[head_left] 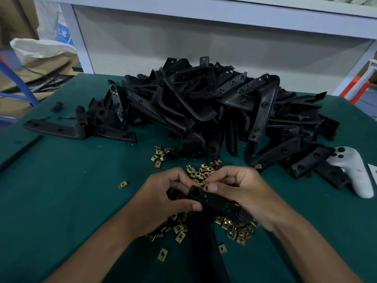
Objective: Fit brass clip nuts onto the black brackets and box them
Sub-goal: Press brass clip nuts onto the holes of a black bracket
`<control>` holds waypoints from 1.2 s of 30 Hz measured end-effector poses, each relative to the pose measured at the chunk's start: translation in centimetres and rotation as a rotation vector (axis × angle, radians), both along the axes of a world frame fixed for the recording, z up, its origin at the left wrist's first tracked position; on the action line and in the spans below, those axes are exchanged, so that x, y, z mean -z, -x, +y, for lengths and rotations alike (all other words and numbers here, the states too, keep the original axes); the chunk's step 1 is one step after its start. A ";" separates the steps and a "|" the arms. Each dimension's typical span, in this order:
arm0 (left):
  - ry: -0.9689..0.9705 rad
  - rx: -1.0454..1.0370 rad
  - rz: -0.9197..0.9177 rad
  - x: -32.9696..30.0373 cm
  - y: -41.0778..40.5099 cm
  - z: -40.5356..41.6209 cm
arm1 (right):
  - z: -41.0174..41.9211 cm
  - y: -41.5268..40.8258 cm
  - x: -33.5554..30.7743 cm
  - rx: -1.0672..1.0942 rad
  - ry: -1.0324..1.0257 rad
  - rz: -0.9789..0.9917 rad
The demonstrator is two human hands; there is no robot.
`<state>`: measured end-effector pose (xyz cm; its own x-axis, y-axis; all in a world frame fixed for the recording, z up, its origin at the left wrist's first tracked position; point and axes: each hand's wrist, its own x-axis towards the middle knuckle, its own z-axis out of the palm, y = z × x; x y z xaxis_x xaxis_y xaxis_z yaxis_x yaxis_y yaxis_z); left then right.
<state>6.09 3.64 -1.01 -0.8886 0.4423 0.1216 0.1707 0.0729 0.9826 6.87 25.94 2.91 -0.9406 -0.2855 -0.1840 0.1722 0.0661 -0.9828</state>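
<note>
- Green table (61, 201): beyond both sets of fingers, a big heap of black brackets (204, 103).
- White game controller (355, 172): well right of the right-hand fingers, touching the heap's edge.
- Held bracket (216, 201): spans between both hands, its long leg dropping toward the viewer between the forearms.
- Left hand (163, 199): fingers curled over the bracket's upper end, thumb pressed on its near edge.
- Right hand (242, 190): fingers curled, thumb and fingertips pinching at the bracket's top corner; whether a nut is pinched there, cannot tell.
- Brass nuts (200, 174): scattered under and just beyond the fingertips.
</note>
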 end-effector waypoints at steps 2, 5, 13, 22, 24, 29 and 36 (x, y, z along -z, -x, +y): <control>0.000 0.001 0.009 -0.1 -0.1 0.0 | 0.0 0.0 0.0 -0.008 -0.009 -0.008; 0.006 -0.011 0.020 -0.2 -0.1 0.0 | -0.1 0.0 0.1 -0.014 -0.002 -0.014; -0.009 -0.003 0.040 -0.3 -0.1 0.1 | -0.1 0.1 0.6 0.027 0.030 0.029; 0.006 -0.016 0.054 -0.4 -0.1 0.1 | 0.1 0.0 0.6 -0.005 -0.027 0.053; 0.024 -0.019 0.056 -0.6 -0.1 0.1 | 0.2 0.0 0.5 -0.025 -0.032 0.070; 0.045 -0.069 0.085 -0.6 -0.2 0.0 | 0.6 0.1 0.5 -0.070 -0.081 0.070; 0.042 -0.041 0.065 -0.7 -0.2 -0.1 | 1.3 0.6 0.7 -0.023 0.076 0.014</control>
